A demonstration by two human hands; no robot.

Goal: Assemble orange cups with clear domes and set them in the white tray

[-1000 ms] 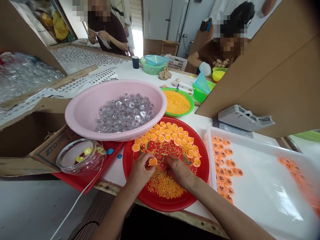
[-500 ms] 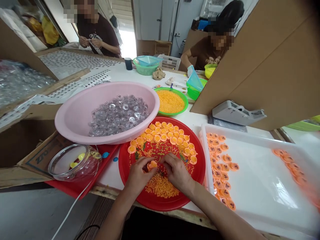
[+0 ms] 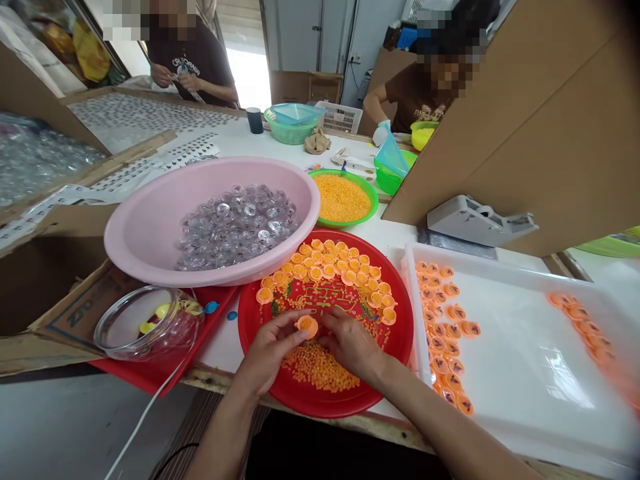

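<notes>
Loose orange bits point(image 3: 320, 369) lie nearest on the red tray point(image 3: 401, 350). Above them the left hand point(image 3: 265, 353) pinches an orange cup point(image 3: 307, 327); the right hand point(image 3: 356, 345) bunches beside it, any hold hidden. Filled-looking cups point(image 3: 329, 271) arc behind; marked cups point(image 3: 439, 329) cover part of the white tray point(image 3: 515, 340). Clear pieces point(image 3: 240, 230) heap the pink basin point(image 3: 145, 227).

Dark cup point(image 3: 255, 121) beside green basket point(image 3: 291, 133) — white crate point(image 3: 341, 119) just beyond — pale tape dispenser point(image 3: 475, 221) near cardboard panel point(image 3: 530, 127).

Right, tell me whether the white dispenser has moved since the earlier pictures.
No. The white dispenser keeps its place against the cardboard panel, just beyond the white tray; only the view shifted.
</notes>
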